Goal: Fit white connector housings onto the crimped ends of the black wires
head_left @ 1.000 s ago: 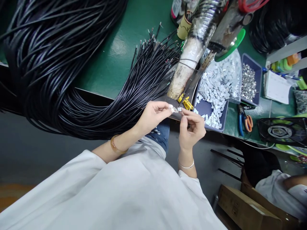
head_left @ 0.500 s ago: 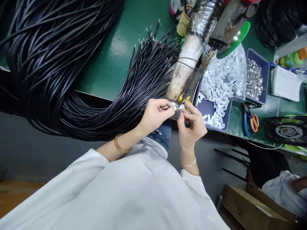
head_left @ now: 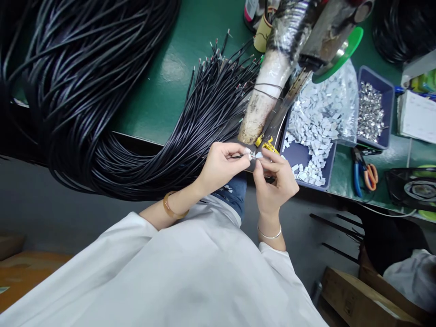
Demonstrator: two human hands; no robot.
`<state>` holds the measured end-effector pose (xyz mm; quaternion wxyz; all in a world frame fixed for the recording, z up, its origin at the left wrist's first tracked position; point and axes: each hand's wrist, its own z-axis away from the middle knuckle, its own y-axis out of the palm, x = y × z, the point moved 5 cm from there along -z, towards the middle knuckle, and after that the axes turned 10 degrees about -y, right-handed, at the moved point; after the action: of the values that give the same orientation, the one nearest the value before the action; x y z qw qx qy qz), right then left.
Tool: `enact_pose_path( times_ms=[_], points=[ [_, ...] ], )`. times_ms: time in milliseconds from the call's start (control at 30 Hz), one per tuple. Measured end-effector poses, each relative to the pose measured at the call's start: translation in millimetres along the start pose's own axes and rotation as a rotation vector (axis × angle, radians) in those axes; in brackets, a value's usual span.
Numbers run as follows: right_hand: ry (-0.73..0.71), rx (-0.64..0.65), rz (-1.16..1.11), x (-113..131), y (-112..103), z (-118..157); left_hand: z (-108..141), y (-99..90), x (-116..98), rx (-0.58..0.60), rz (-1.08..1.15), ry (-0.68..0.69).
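Note:
My left hand (head_left: pixel 221 165) is closed, thumb and forefinger pinching a thin black cable (head_left: pixel 235 157) near its end. A small silvery metal piece (head_left: pixel 252 155) shows at its fingertips. My right hand (head_left: pixel 275 184) meets it from the other side, thumb and fingers bent around a small pale tab (head_left: pixel 259 155); the exact grip is partly hidden. Just beyond the fingertips lie a yellow part (head_left: pixel 270 145) and the stained lower end of a plastic-wrapped tube (head_left: pixel 260 106). A thick bundle of black cables (head_left: pixel 184 136) runs beside my left hand, stripped ends fanned out on the table.
Right of my hands, a tray (head_left: pixel 311 185) holds many small white pieces (head_left: pixel 316 156). Behind it stands a bin (head_left: pixel 391 106) of metal parts. Pliers (head_left: pixel 364 172) and a fan (head_left: pixel 413 187) lie farther right. Another person's sleeve (head_left: pixel 413 274) shows at lower right.
The camera view has shifted slightly, so the table things sit farther right. Both hands stay together at the same spot; the right fingers have moved a little around the small pieces.

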<state>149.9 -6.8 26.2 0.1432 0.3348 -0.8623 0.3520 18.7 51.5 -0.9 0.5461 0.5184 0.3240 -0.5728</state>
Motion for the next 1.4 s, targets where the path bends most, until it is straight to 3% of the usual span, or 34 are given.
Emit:
enact_pose_path(
  times_ms=[167, 533, 733, 833, 1000, 1133, 1267, 1400],
  points=[
    [-0.022, -0.022, 0.000, 5, -1, -2, 2, 0.5, -7, -0.018, -0.018, 0.031],
    [-0.080, -0.019, 0.087, 8, -3, 5, -2, -0.9, 3, 0.051, -0.003, -0.051],
    [0.201, 0.029, -0.134, -1, -7, 3, 9, 4.5, -2, 0.195, 0.070, -0.081],
    [0.164, 0.033, -0.180, 6, -12, 0, 12, 5.5, -1, 0.252, 0.029, -0.096],
    [0.057, 0.048, -0.118, 11, -13, 1, 12, 1.2, -2, 0.209, 0.039, -0.064],
    [0.121, -0.043, -0.142, 3, -12, 4, 10, -2.2, -2, 0.170, 0.081, -0.044],
    [0.160, 0.011, -0.113, 0, -6, 4, 9, -0.4, -1, 0.165, 0.058, 0.007],
    [0.100, 0.034, -0.038, 3, -2, 3, 7, 0.9, 4, 0.119, 0.004, 0.054]
  ],
)
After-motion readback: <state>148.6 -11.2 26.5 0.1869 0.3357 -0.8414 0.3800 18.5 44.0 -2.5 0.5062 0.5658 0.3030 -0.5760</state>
